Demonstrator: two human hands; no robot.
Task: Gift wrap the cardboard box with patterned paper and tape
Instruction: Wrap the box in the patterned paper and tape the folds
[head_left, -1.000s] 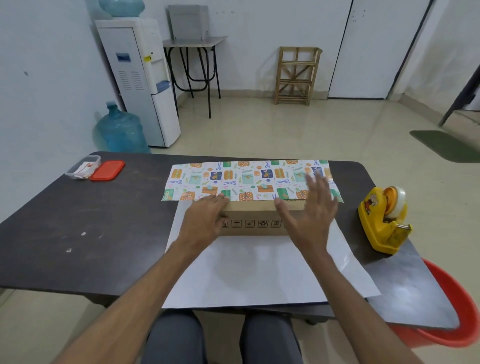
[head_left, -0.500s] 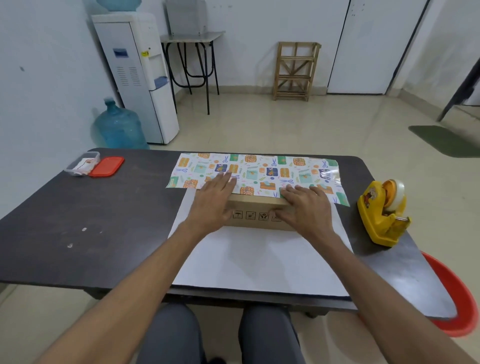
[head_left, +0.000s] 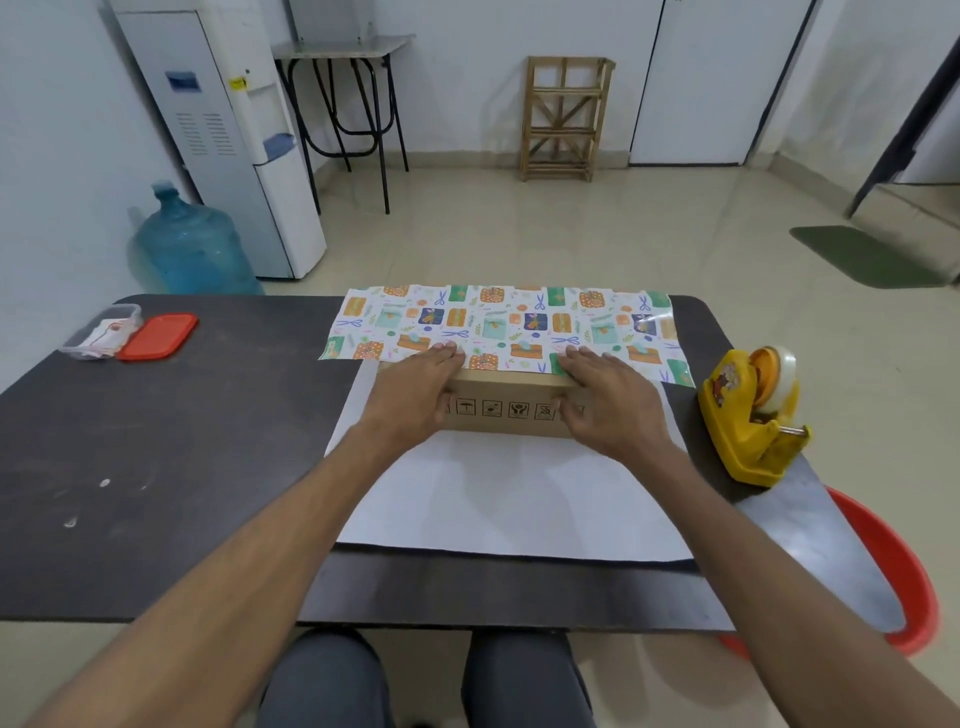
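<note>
Here one dark table carries everything, and on it lies one sheet of wrapping paper, white underside up toward the person, its far flap folded over to show a print of gift boxes, scissors and leaves. One cardboard box sits on the sheet near the table's middle, its long axis running left to right, one long side facing the person. That side bears a row of small black handling symbols, an umbrella among them; no words can be read. The printed flap lies over the box's top. Two hands rest there: the left hand lies flat and spread over the box's left end, fingers pressing the flap, thumb against the front; the right hand does the same at the right end. Neither is clenched. One yellow tape dispenser with a cartoon sticker stands just right of the paper. One clear container and one red lid lie touching at the far left.
</note>
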